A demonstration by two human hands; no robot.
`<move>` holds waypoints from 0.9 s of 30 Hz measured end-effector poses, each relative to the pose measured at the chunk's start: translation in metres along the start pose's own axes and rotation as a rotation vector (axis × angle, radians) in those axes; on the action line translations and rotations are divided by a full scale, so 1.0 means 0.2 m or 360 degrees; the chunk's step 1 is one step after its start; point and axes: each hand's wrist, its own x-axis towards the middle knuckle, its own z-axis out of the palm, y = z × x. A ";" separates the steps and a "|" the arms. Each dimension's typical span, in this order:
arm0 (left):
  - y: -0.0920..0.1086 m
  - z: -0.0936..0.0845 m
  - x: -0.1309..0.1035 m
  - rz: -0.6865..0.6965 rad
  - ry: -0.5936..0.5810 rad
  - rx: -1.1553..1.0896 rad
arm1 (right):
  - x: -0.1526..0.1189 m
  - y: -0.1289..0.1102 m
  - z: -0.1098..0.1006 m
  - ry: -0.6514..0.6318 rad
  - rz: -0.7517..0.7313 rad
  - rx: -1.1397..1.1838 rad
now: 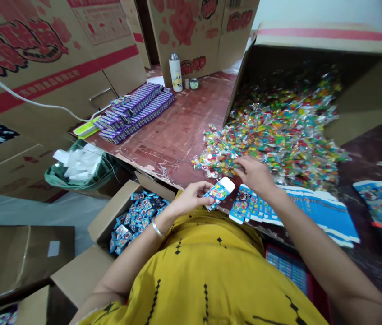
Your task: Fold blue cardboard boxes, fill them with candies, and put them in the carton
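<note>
My left hand [195, 197] grips a small blue candy box [220, 191] whose white end flap stands open toward the right. My right hand [254, 175] is at the near edge of a big heap of wrapped candies [278, 135], fingers pinched together; what lies between the fingertips is too small to make out. The heap spills out of a large carton lying on its side. Just below my right hand, a fanned row of flat blue boxes [319, 210] runs along the table edge to the right.
An open carton [109, 212] of small blue packets stands below the table at left, near a green bag [75, 178]. Purple boxes [133, 113], a white bottle [175, 73] and small jars are on the red table [173, 135]. Large cartons stand behind.
</note>
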 end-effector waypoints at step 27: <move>-0.07 0.04 0.14 0.0226 0.0559 0.0280 | 0.09 -0.12 -0.23 0.0138 0.0188 0.0562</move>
